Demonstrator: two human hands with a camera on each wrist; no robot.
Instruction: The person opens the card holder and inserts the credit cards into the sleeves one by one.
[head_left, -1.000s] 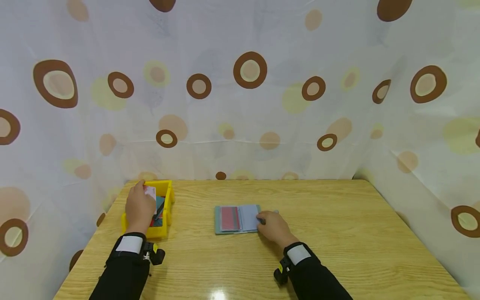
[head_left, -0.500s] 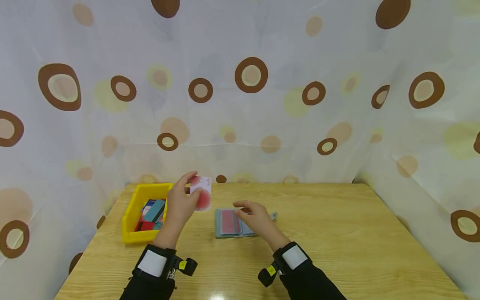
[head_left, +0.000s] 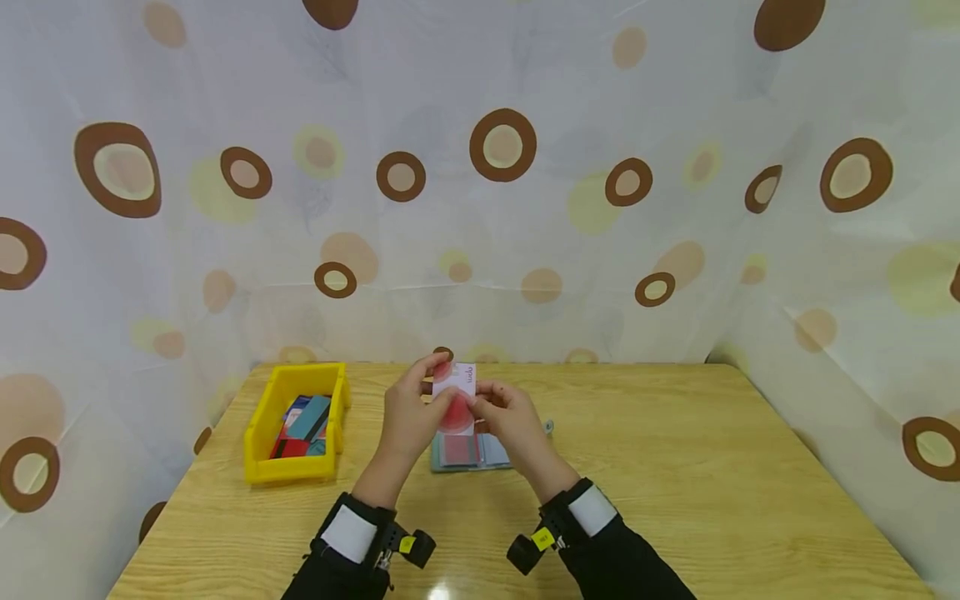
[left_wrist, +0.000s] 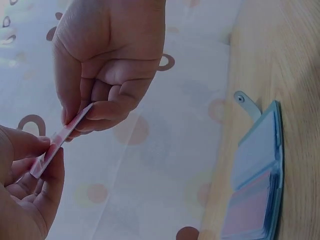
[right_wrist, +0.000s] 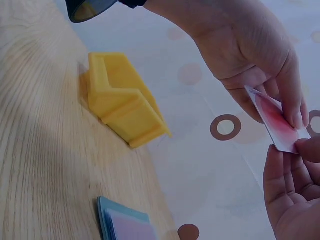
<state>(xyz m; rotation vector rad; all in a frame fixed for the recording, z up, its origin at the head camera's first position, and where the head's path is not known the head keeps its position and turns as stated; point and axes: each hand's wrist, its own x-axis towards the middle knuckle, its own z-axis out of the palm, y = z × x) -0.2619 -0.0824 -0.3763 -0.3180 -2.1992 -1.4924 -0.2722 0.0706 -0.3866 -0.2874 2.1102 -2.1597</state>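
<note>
Both hands (head_left: 407, 414) pinch the pink-and-white card (head_left: 454, 415) between them, above the table (head_left: 675, 475).

Red-circled white card (head_left: 454, 380), yellow bin (head_left: 291, 472), pale teal wallet (left_wrist: 255, 180)

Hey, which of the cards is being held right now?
The white card with pink circles: left hand and right hand pinch it, while the blue card and red card lie in the yellow bin.
</note>
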